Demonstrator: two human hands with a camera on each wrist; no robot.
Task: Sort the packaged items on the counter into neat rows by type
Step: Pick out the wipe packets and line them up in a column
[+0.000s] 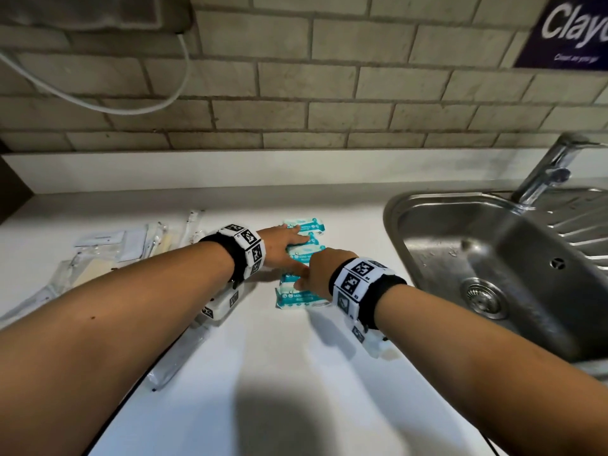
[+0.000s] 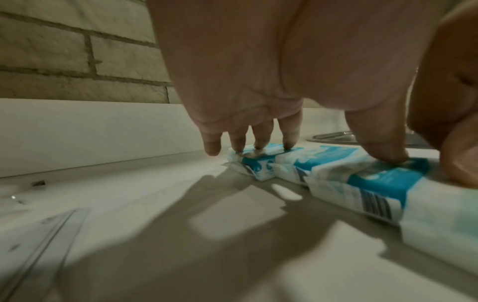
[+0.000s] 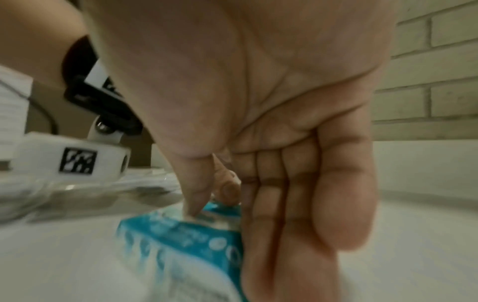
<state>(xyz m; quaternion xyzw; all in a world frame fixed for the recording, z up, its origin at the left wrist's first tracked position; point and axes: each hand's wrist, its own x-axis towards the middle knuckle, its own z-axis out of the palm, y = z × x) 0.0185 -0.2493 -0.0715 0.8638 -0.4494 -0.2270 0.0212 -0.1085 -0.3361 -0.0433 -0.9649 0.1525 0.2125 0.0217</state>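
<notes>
Several teal-and-white wipe packets lie in a column on the white counter [image 1: 296, 373], from the far packet [image 1: 309, 224] to the nearest packet [image 1: 296, 300]. My left hand [image 1: 284, 246] lies flat over the far ones. Its straight fingers [image 2: 261, 141] press on the far packet [image 2: 261, 169], and the thumb [image 2: 383, 151] presses on a nearer packet [image 2: 375, 183]. My right hand [image 1: 311, 273] touches the near end of the column. Its thumb [image 3: 192, 204] presses on top of a packet [image 3: 181, 235] while the straight fingers [image 3: 284, 204] lie along that packet's right end.
Clear plastic packets [image 1: 108, 245] lie in a loose group at the left, and a long clear packet [image 1: 174, 366] sits under my left forearm. A steel sink [image 1: 493, 258] with a tap [image 1: 552, 166] is at the right. A brick wall [image 1: 296, 93] stands behind.
</notes>
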